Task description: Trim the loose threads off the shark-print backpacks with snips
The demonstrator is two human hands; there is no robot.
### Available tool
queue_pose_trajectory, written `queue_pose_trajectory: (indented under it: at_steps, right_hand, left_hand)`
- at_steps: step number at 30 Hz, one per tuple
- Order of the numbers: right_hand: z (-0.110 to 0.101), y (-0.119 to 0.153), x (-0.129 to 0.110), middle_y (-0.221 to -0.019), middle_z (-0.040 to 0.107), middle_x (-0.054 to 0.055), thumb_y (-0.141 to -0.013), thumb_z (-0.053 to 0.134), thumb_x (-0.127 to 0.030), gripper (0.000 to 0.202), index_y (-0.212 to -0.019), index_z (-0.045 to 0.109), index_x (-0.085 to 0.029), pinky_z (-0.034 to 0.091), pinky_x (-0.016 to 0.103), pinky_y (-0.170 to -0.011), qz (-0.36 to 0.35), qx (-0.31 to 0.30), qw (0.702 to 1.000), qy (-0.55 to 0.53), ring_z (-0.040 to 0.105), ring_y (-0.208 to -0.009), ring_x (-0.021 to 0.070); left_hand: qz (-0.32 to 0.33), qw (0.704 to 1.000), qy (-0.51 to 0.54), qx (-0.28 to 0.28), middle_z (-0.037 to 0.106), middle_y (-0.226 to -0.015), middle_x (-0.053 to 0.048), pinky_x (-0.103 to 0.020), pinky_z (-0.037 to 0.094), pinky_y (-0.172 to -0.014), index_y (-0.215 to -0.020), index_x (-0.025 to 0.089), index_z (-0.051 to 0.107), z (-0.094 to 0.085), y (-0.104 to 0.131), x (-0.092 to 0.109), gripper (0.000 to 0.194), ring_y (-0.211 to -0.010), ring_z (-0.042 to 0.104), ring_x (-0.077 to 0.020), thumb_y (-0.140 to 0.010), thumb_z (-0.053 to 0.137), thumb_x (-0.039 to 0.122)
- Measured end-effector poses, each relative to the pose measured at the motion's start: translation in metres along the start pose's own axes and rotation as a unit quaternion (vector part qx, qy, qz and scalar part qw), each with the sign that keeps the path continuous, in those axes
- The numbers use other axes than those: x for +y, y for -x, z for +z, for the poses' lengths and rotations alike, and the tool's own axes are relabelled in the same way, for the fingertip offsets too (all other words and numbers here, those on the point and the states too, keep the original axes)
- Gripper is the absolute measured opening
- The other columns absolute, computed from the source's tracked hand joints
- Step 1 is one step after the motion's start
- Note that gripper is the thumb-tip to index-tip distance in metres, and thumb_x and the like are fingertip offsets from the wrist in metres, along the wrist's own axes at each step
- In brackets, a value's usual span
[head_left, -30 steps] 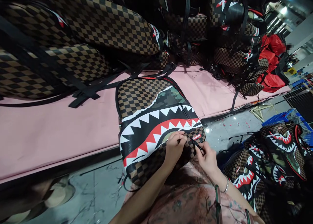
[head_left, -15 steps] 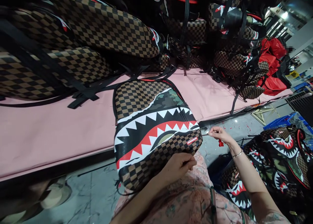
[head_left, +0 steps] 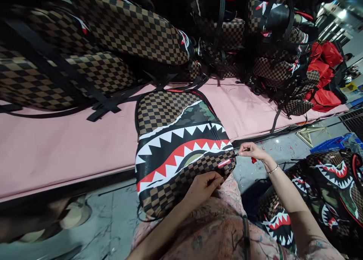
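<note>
A backpack (head_left: 181,139) with brown-and-black checks and a shark-mouth print lies tilted across the pink table edge and my lap. My left hand (head_left: 204,186) is closed at its near edge, fingers curled in by the lower right corner. Just off the bag's right side, my right hand (head_left: 252,152) pinches a thin dark strand (head_left: 235,155) against that corner; whether it is a thread or a zip cord I cannot tell. Below the right palm shows a small red piece (head_left: 253,160), too small to name.
Checked backpacks (head_left: 127,29) are piled along the back of the pink table (head_left: 70,150). Red bags (head_left: 324,75) lie at its far right end. More shark-print backpacks (head_left: 334,188) are heaped at my right, near a blue crate (head_left: 331,143). Scraps litter the floor.
My right hand has come closer to the bag's corner, and the strand between them shows shorter. My left hand has shifted slightly left along the near edge. The whole view has turned a little.
</note>
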State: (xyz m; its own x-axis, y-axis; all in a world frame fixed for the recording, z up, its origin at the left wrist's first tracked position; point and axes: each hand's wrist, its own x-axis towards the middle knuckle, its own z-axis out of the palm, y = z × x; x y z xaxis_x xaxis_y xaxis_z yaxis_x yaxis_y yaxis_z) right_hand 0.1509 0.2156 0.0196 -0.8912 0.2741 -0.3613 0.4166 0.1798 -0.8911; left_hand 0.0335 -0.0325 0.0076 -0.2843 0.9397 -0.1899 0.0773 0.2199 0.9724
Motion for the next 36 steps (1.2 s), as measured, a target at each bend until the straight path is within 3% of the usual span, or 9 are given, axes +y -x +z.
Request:
queue_pose_trajectory:
  at_steps: [7,20,36]
  right_hand:
    - [-0.002,-0.005,-0.004,-0.064,0.058,-0.001,-0.060,0.072,-0.043,0.034,-0.069,0.061,-0.013,0.039,0.022,-0.057,0.011,-0.026,1.000,0.001,0.050,-0.058,0.0094]
    - [0.025,-0.022,-0.015,-0.068,0.060,-0.001,-0.064,0.071,-0.042,0.030,-0.071,0.063,-0.013,0.042,0.022,-0.059,0.003,-0.098,0.995,0.018,0.052,-0.061,0.0092]
    - [0.042,-0.016,-0.023,-0.064,0.059,-0.001,-0.062,0.074,-0.035,0.025,-0.069,0.064,-0.013,0.040,0.021,-0.054,-0.014,-0.052,0.998,-0.019,0.050,-0.057,0.0091]
  left_hand:
    - [-0.016,0.999,0.033,0.017,0.064,-0.065,0.000,-0.021,0.041,-0.053,-0.072,0.018,0.063,-0.003,0.000,-0.004,0.029,-0.057,0.054,-0.0132,-0.079,0.047,0.041]
    - [-0.013,0.996,0.059,0.070,0.062,-0.061,-0.001,-0.024,0.044,-0.059,-0.072,0.019,0.063,-0.013,0.005,0.000,0.029,-0.060,0.056,-0.0147,-0.079,0.045,0.041]
    - [-0.015,0.989,0.099,0.105,0.060,-0.059,0.000,-0.025,0.044,-0.061,-0.070,0.018,0.063,-0.016,0.003,-0.006,0.027,-0.060,0.056,-0.0150,-0.078,0.049,0.040]
